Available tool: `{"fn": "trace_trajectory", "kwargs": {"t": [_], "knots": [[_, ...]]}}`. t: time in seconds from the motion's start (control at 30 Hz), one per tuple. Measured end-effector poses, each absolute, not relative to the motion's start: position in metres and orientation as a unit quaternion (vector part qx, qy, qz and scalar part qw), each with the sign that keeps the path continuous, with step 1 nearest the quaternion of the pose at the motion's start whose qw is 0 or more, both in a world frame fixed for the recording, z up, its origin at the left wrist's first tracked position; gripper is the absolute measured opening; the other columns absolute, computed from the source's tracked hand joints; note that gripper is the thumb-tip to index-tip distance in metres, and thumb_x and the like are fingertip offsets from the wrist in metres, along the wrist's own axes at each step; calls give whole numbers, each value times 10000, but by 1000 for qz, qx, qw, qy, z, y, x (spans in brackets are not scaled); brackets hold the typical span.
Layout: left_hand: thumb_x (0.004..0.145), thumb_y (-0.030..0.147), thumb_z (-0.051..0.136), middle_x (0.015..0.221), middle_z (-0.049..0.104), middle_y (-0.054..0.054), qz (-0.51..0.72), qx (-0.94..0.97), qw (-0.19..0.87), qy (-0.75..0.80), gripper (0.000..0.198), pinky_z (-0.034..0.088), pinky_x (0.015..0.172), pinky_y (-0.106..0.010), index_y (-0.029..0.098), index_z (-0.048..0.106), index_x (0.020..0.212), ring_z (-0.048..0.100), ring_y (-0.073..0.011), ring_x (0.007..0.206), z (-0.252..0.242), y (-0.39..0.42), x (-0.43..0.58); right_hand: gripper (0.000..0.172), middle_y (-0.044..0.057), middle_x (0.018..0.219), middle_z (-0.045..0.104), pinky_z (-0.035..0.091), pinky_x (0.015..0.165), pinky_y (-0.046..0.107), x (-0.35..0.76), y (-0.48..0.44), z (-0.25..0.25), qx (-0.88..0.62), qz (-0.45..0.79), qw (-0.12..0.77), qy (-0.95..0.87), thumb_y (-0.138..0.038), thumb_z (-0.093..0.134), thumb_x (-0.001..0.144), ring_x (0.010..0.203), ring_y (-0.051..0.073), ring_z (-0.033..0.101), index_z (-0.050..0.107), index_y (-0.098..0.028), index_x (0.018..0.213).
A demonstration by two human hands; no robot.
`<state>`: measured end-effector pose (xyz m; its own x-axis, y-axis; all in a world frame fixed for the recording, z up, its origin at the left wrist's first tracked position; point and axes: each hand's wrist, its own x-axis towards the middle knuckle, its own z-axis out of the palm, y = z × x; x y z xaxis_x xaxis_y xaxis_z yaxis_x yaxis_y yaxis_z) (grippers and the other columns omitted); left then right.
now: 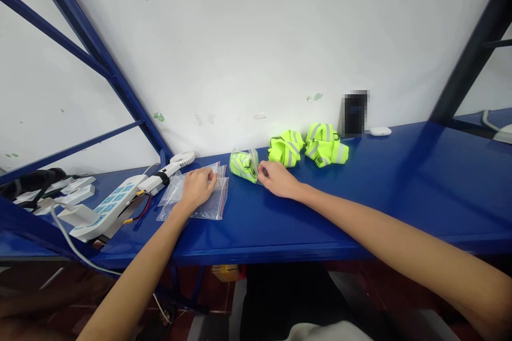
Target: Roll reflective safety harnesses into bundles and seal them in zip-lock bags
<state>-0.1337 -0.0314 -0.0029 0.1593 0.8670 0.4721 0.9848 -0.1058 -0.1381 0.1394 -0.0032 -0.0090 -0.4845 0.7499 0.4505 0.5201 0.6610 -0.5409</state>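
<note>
My left hand (198,187) is over a few overlapping clear zip bags (208,208) with red seal strips, its fingers curled and pinched at the top bag. At the centre, my right hand (279,178) closes thumb and fingers on the open end of a filled zip bag (242,165). Inside that bag is a folded fluorescent yellow-green strap with grey reflective stripes. Just beyond my right hand, a bundled reflective strap (286,148) lies against the wall. Beside it rests a second reflective strap bundle (326,145).
A white power strip (114,206), a white handheld fan (182,159) and a battery pack with red and yellow leads (140,208) crowd the left side. A dark pixelated panel (354,114) leans on the wall near a white case (380,131). Blue frame posts (116,74) border the blue table (384,186).
</note>
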Motion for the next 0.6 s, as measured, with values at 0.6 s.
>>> {"fn": "trace_trajectory", "kwargs": {"t": [0.6], "knots": [[876, 474, 406, 1019, 606, -96, -101, -765, 133, -622, 372, 402, 871, -411, 198, 588, 1048, 541, -277, 988, 24, 34, -199, 134, -2, 704, 481, 332, 632, 273, 139, 2, -18, -322, 148, 360, -863, -163, 430, 846, 646, 143, 447, 404, -205, 722]]}}
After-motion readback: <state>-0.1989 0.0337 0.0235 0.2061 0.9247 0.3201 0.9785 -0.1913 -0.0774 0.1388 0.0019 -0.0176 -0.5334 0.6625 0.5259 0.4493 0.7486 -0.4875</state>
